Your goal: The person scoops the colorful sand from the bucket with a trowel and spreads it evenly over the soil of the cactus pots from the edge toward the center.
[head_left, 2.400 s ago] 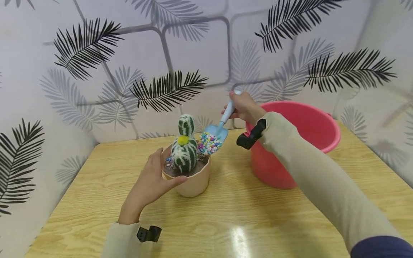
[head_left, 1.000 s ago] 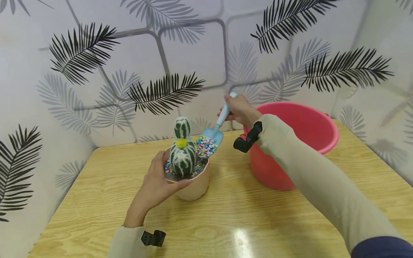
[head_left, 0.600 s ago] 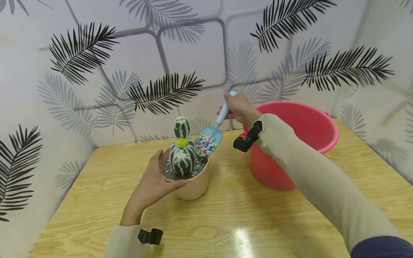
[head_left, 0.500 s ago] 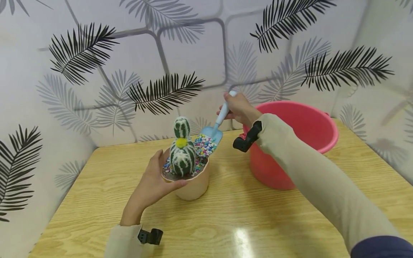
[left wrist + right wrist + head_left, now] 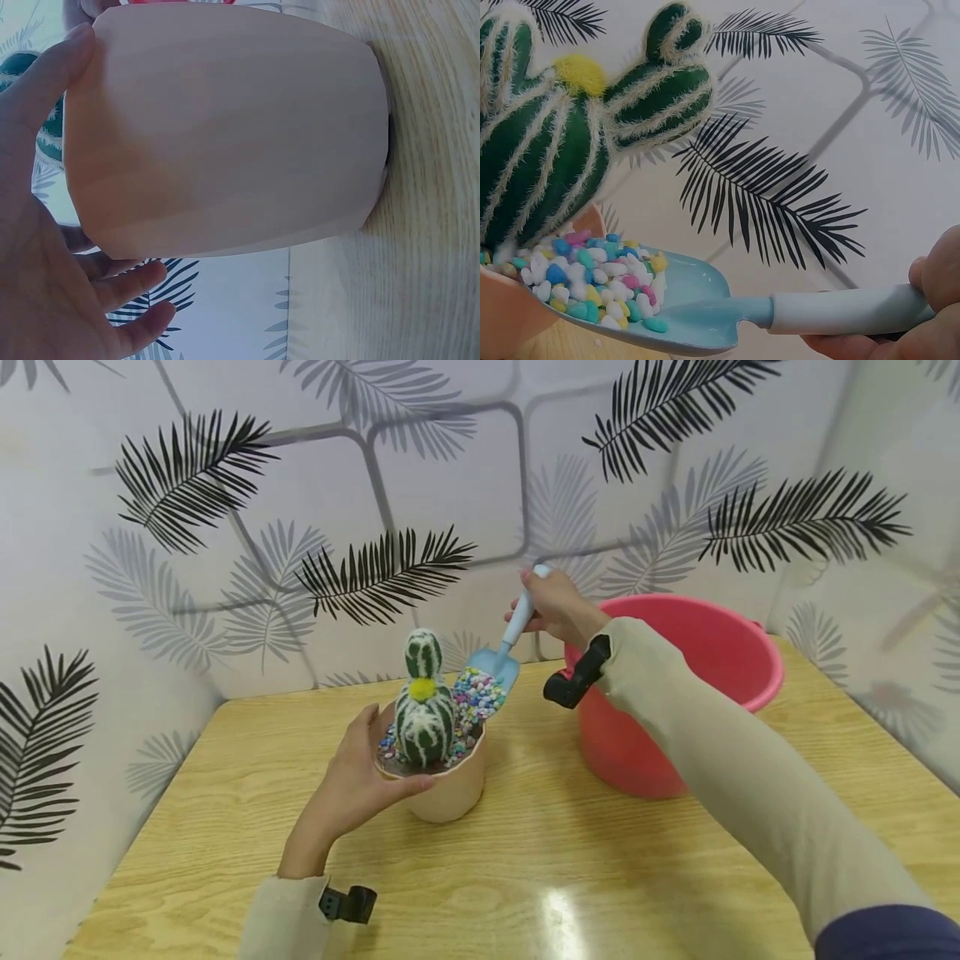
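Note:
In the head view my left hand [image 5: 348, 793] holds the rim of a peach flower pot [image 5: 450, 797], thumb on the near side and fingers round the left. A green cactus [image 5: 424, 731] with white fuzz and a yellow flower stands upright in it, soil and colored pebbles around its base. My right hand [image 5: 558, 602] grips the handle of a light blue hand trowel [image 5: 840, 309]. Its blade slopes down to the pot's right rim. Many colored pebbles [image 5: 615, 277] lie on the blade, heaped toward its tip beside the cactus.
A large red bucket [image 5: 637, 752] stands on the wooden table [image 5: 480, 893] at right, below my right forearm; its contents are out of sight. Behind the table rises a wall [image 5: 450, 477] with a leaf pattern.
The trowel has moved slightly left with the tip nearer the cactus, and its handle has lately risen a little. More pebbles lie around the cactus base. My left hand keeps hold of the pot.

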The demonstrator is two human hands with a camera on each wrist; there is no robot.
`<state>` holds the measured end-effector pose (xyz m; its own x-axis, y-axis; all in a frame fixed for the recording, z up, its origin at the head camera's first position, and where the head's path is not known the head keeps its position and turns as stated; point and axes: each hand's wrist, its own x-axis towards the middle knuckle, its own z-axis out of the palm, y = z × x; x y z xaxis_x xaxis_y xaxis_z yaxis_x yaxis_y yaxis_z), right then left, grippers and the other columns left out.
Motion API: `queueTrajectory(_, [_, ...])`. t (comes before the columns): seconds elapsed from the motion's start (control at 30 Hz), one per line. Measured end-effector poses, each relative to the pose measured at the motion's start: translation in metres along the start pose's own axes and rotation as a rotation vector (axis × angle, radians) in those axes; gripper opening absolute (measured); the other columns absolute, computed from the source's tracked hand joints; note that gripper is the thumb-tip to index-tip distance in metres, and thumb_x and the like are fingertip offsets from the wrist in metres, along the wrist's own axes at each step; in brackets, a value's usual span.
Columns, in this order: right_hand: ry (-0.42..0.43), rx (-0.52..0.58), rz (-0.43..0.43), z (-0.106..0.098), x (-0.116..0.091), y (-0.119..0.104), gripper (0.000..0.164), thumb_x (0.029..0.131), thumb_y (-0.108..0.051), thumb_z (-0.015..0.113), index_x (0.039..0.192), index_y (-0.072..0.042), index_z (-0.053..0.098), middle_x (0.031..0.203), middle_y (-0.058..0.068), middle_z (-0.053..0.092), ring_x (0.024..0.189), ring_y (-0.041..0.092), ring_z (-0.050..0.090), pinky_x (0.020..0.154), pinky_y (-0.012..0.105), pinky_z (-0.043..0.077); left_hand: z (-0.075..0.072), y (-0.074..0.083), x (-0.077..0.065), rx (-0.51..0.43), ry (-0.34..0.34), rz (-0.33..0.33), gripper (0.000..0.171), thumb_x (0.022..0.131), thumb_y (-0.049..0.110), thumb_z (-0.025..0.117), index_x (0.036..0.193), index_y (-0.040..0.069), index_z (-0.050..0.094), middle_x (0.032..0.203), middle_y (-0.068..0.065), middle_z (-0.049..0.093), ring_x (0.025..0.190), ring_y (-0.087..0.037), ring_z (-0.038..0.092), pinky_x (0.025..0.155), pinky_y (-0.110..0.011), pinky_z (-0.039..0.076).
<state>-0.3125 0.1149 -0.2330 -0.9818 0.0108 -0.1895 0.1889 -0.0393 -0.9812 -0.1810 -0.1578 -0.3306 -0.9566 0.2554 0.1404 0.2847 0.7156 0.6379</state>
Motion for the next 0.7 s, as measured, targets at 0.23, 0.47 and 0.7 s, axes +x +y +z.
queueTrajectory(0.23, [-0.008, -0.001, -0.004, -0.0002, 0.0003, -0.0005, 0.051, 0.104, -0.028, 0.033, 0.148, -0.005, 0.019, 0.094, 0.011, 0.046, 0.063, 0.015, 0.061, 0.081, 0.035, 0.057, 0.0012, -0.0015, 0.0011, 0.031, 0.002, -0.003, 0.116, 0.072, 0.049, 0.079, 0.151, 0.001, 0.01, 0.153, -0.025, 0.021, 0.138, -0.044, 0.027, 0.105, -0.064, 0.03])
queueTrajectory(0.47, [-0.066, 0.003, -0.004, 0.002, 0.0035, -0.0019, 0.052, 0.104, -0.028, 0.033, 0.147, -0.004, 0.018, 0.092, 0.012, 0.048, 0.061, 0.015, 0.063, 0.06, 0.027, 0.056, 0.0017, -0.0021, 0.0013, 0.02, 0.003, -0.005, 0.116, 0.071, 0.048, 0.08, 0.151, 0.001, 0.011, 0.153, -0.024, 0.021, 0.139, -0.044, 0.026, 0.105, -0.064, 0.03])
queueTrajectory(0.7, [-0.102, 0.005, 0.007, 0.007, 0.0047, -0.0039, 0.052, 0.104, -0.029, 0.034, 0.145, -0.001, 0.019, 0.093, 0.012, 0.049, 0.062, 0.015, 0.064, 0.069, 0.031, 0.057, 0.0028, -0.0024, 0.0005, 0.007, 0.015, 0.016, 0.11, 0.072, 0.047, 0.08, 0.149, 0.001, 0.016, 0.15, -0.023, 0.026, 0.136, -0.042, 0.032, 0.103, -0.062, 0.034])
